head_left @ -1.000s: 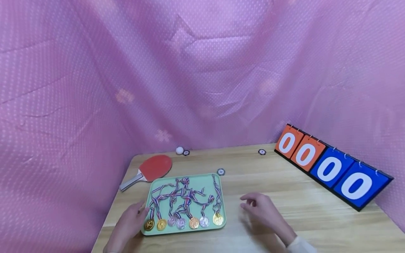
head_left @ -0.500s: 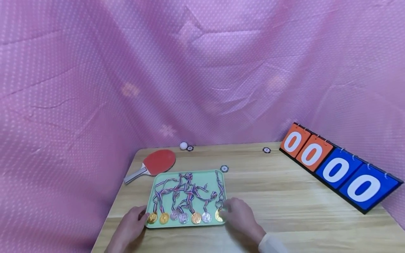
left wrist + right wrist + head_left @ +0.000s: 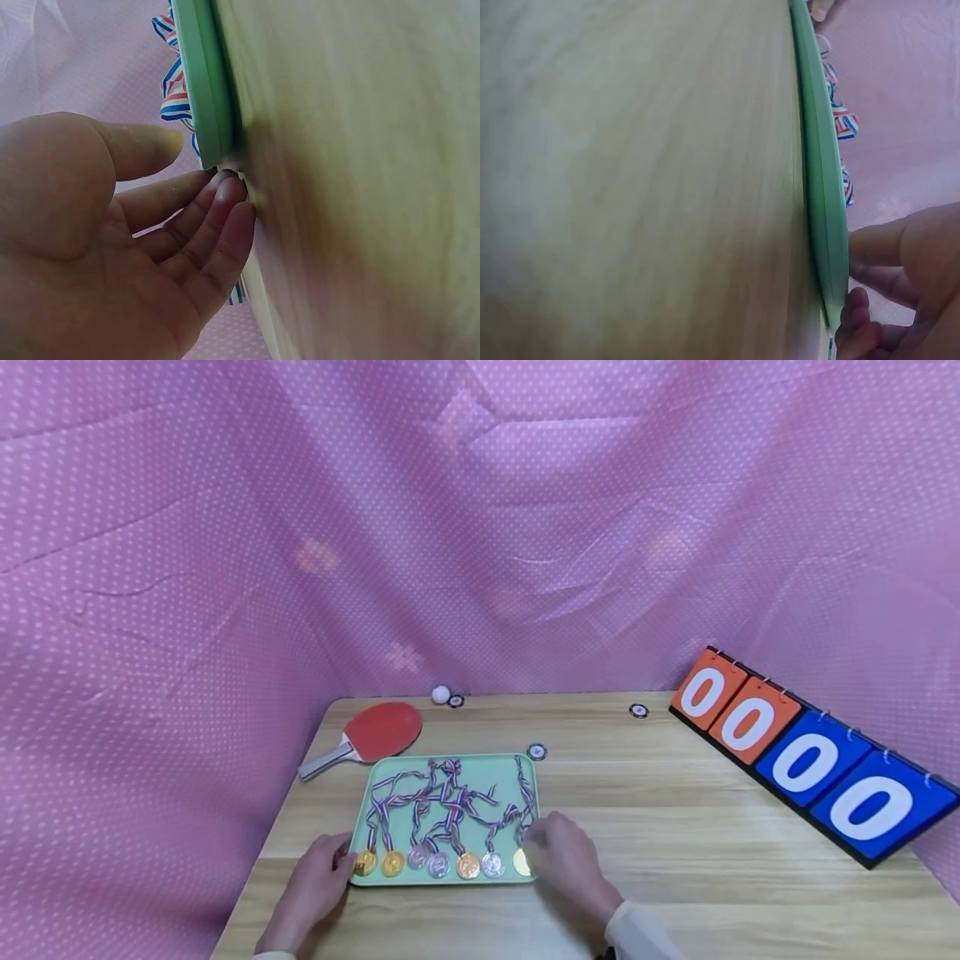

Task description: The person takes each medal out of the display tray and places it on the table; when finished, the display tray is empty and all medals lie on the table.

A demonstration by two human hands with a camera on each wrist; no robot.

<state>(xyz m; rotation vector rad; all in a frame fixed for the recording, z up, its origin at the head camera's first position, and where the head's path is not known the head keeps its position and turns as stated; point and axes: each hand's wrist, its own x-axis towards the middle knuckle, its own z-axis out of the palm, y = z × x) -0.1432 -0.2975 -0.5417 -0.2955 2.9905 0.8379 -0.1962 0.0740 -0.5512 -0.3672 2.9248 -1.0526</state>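
A pale green tray (image 3: 442, 882) lies on the table near its front, holding several medals on striped ribbons (image 3: 453, 817). Gold-coloured (image 3: 392, 862), silver-coloured (image 3: 492, 865) and copper-coloured (image 3: 468, 866) medals line its near side. My left hand (image 3: 311, 878) grips the tray's near left corner, thumb at the rim and fingers (image 3: 225, 217) curled by its outer underside. At the near right corner my right hand (image 3: 573, 862) holds the rim, its thumb reaching over beside a gold-coloured medal (image 3: 522, 861) that it partly covers. The tray looks flat on the table in both wrist views.
A red table tennis bat (image 3: 384, 732) lies behind the tray on the left. A white ball (image 3: 440, 694) sits at the back edge with a round chip (image 3: 456, 701). More chips (image 3: 536, 752) (image 3: 638, 711) lie about. A flip scoreboard (image 3: 806, 760) stands at right. Pink cloth (image 3: 480, 568) surrounds the table.
My right hand has come left from the bare table to the tray's right corner. My left hand has settled on the left corner. The head view has shifted slightly.
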